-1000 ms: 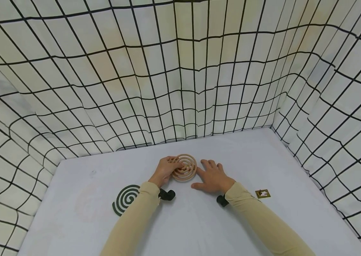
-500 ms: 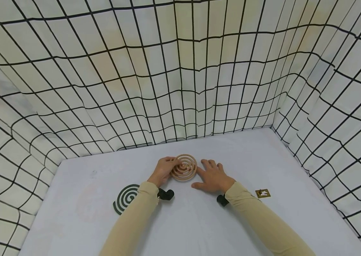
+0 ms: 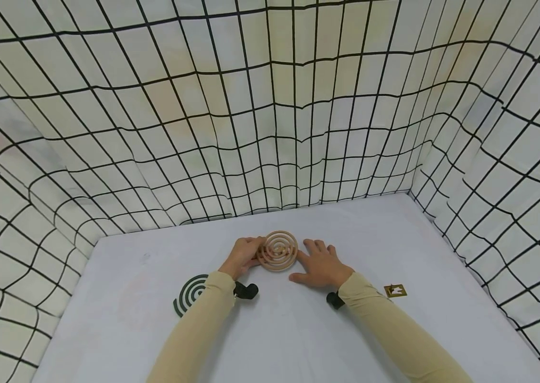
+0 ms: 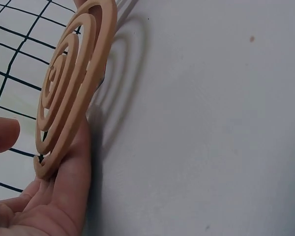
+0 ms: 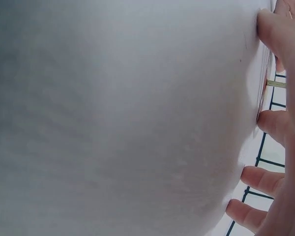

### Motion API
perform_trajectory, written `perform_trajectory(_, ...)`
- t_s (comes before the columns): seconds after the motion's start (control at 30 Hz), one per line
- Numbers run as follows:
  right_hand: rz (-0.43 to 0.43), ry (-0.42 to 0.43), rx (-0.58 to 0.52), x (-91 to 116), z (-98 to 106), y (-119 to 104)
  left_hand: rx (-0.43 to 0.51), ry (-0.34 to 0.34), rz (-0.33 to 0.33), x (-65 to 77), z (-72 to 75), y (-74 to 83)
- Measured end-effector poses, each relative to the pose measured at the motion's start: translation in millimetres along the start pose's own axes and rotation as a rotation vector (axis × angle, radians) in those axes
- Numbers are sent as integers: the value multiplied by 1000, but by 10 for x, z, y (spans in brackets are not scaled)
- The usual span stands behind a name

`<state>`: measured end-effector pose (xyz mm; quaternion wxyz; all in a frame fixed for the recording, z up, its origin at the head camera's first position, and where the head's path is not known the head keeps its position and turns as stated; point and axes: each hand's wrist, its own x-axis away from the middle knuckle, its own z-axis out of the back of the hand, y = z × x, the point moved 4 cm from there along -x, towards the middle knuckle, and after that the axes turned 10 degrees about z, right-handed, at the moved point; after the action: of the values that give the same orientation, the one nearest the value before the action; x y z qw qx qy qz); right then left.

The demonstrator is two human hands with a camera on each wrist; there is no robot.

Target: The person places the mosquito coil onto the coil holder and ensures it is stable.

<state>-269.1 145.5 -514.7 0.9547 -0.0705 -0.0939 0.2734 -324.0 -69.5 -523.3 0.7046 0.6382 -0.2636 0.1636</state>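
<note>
Apparently small enclosed booth, perhaps recording space; kind of building around it cannot be told. White work surface (image 3: 289,335) reaches pale back wall (image 3: 284,90), with side walls (image 3: 499,178) closing in left and right. Wavy black grid lines (image 3: 302,65) cross all three, netting or pattern unclear. Faint yellow and orange tints on walls. Small black device (image 3: 247,291) at wrist suits recording setup.

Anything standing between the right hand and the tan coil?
Nothing visible does. The right hand lies at the edge of the tan coil, touching or nearly so; the green coil and golden plate lie off to either side.
</note>
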Motion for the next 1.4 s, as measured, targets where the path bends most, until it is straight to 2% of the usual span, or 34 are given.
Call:
perform_trajectory(0.4,11,15,-19,13,-19,-8,38,4,-9,60,176,-24)
perform_trajectory(0.7,11,1,-27,57,-5,-33,70,13,18,119,288,-42)
perform_trajectory(1.0,12,-3,-41,71,16,-44,55,12,14,180,320,-41)
perform_trajectory(1.2,8,1,-59,82,57,-16,-5,34,-17,257,363,10)
perform_trajectory(1.4,-3,-13,-46,78,117,33,-9,46,-29,321,440,72)
